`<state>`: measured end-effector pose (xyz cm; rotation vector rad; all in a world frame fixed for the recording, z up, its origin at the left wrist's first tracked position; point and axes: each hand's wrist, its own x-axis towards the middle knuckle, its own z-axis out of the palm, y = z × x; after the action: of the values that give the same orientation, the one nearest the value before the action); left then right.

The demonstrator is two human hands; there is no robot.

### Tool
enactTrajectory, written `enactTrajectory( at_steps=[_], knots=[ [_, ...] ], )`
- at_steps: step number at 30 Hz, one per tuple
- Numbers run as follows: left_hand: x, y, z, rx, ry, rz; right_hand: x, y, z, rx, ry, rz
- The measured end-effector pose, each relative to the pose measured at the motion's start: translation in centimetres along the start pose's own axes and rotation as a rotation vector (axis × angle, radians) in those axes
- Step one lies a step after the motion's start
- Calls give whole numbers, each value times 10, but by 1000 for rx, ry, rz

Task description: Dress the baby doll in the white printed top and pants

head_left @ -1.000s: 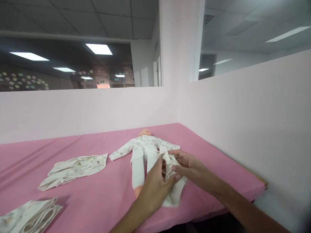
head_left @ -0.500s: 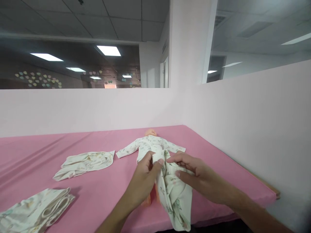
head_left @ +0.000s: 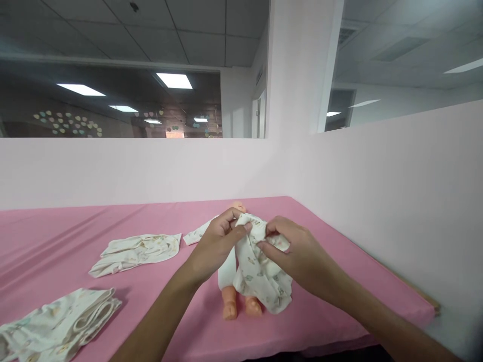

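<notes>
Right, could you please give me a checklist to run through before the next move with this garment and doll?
1. Grip: left hand and right hand both pinch the garment at its top edge. Ok.
2. Doll lying flat on the table, bare feet showing. Ok.
3. Which way the garment's opening faces: bunched between the fingers. Cannot tell.
4. Garment away from the table's near edge: its hem hangs by the doll's feet. Ok.
5. Other clothes out of the way: the loose piece and the folded pile lie apart to the left. Ok.
</notes>
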<state>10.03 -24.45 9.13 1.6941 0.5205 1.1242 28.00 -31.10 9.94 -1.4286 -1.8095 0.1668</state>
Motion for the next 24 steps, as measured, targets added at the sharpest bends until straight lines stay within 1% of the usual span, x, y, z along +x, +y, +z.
enactTrajectory(
  at_steps=[2,4,8,13,14,15,16,17,18,19,20,22,24],
  knots=[
    [-1,3,-1,-14,-29,-4,2,-10,1,77,8,16],
    [-2,4,-4,-9,-33,-9,5,-13,-3,172,-25,24],
    [1,6,-8,65,-41,-19,13,-7,-14,292,-125,89],
    [11,5,1,116,-57,-30,19,-1,-20,396,-266,188],
    [11,3,4,154,-31,-11,19,0,-20,408,-284,201],
    [10,1,8,212,34,23,19,1,-20,420,-289,213],
    [8,-1,11,283,130,67,19,2,-19,434,-279,228],
    [5,-3,16,353,229,111,18,3,-19,449,-255,246],
    [1,-3,20,404,299,141,19,4,-19,468,-219,266],
    [-4,-3,25,421,318,149,19,5,-19,494,-182,284],
    [-8,-2,29,403,284,137,19,5,-20,528,-147,299],
    [-14,3,36,310,128,83,18,4,-20,611,-101,323],
    [-14,8,41,226,-3,26,15,2,-19,700,-112,336]
  ],
)
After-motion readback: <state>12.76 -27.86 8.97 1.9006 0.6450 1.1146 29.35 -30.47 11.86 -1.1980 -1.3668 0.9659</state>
